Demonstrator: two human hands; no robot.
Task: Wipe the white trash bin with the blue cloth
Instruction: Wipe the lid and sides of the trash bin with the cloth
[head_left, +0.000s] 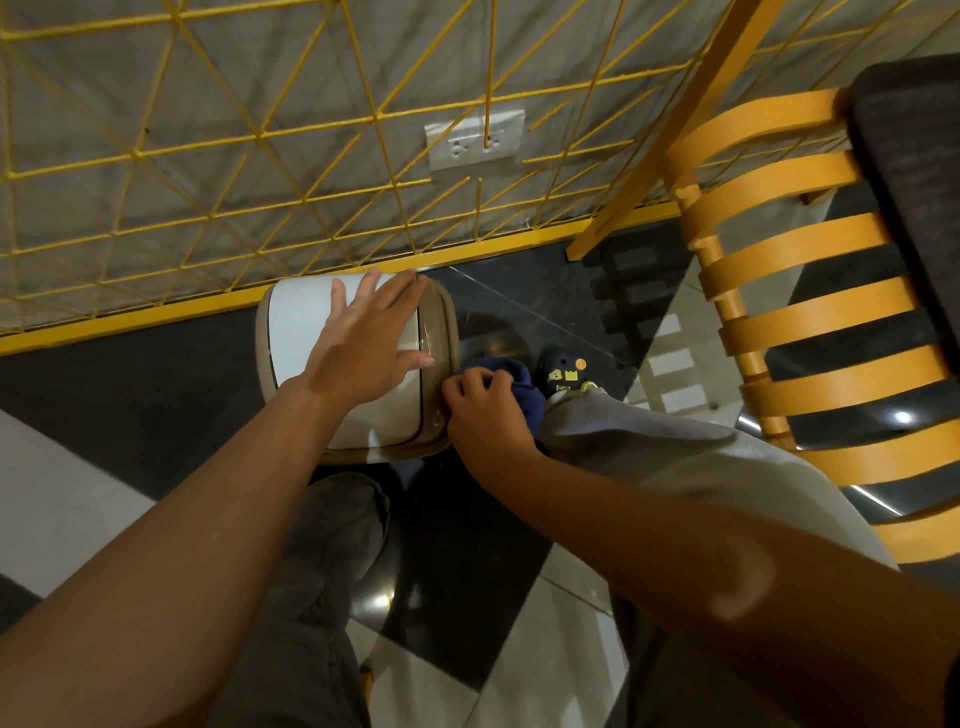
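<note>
Your left hand (371, 338) lies flat on the white trash bin (306, 332) lid, steadying it, while your right hand (485, 410) grips the blue cloth (519, 387) at its right side, so rub downward next.

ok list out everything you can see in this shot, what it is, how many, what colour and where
white trash bin: one, white lid with a beige rim, on the floor against the wall
blue cloth: one, dark blue, bunched at the bin's right edge
wire grid: one, yellow, across the grey wall
socket plate: one, white, on the wall behind the grid
slatted chair: one, orange wood, at right
floor: black and white tiles
shoe: one, dark blue with yellow patches, right of the cloth
trouser legs: two, grey, below the bin
left hand: flat on the bin lid, fingers straight
right hand: grips the cloth
</note>
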